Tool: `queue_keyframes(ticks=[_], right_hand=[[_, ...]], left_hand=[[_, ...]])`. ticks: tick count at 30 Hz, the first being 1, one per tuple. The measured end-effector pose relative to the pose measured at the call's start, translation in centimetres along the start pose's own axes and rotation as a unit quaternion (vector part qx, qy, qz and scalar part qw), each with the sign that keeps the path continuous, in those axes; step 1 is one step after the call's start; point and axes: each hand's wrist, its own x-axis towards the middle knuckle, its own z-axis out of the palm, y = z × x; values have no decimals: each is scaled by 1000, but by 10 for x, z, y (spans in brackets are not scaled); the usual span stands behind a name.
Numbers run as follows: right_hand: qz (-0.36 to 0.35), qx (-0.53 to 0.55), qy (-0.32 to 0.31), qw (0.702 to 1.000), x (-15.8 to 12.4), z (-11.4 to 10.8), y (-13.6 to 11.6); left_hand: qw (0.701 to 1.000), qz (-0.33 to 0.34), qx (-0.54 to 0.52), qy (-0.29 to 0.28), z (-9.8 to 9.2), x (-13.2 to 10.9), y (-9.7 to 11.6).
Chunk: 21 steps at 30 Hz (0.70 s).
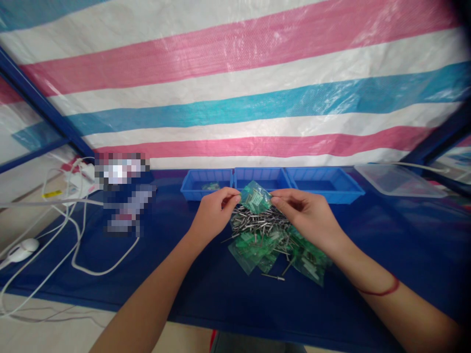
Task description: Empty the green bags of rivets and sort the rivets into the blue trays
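Note:
Between my two hands hangs a small green-tinted zip bag (255, 198) with several pale metal pieces inside. My left hand (217, 210) pinches its left edge, and my right hand (307, 212) pinches its right edge. Right below the bag lies a heap of loose blind rivets (259, 223) on the dark blue table. More green plastic bags (253, 247) are spread over the front of the heap, some with pieces inside. A single rivet (273, 277) lies apart in front of them.
Behind the heap stand three blue bins in a row: a left bin (191, 193) holding a small bag, a middle bin (257, 171) and a right bin (331, 198). A clear plastic lid (401, 181) lies at the right. White cables (77, 245) and a power strip cross the left side.

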Motion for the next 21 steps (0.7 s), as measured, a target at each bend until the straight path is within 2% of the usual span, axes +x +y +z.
queue_keyframes(ticks=[2, 4, 6, 9, 11, 14, 16, 19, 21], right_hand=[[-20, -41, -9, 999, 0, -1, 1], [-33, -81, -21, 996, -1, -3, 0], [-43, -112, -26, 992, -2, -4, -3], [-59, -135, -30, 989, -5, -4, -8], [-69, -142, -37, 987, -8, -3, -12], [-86, -153, -40, 984, -11, -2, -16], [-94, -160, -40, 982, -12, -2, -17], [-101, -165, -44, 980, -12, -2, -18], [-105, -172, -46, 978, -11, -3, -18]], left_hand=[[1000, 10, 24, 14, -3, 1, 0], [998, -2, 21, 60, -11, 6, -5], [989, -32, 5, 145, -24, 13, -18], [954, -69, -28, 290, -48, 24, -48], [939, -85, -37, 332, -60, 30, -67], [934, -106, -6, 342, -67, 32, -84], [944, -113, 65, 304, -64, 31, -87], [946, -109, 181, 245, -56, 29, -83], [932, -85, 247, 250, -52, 27, -73]])
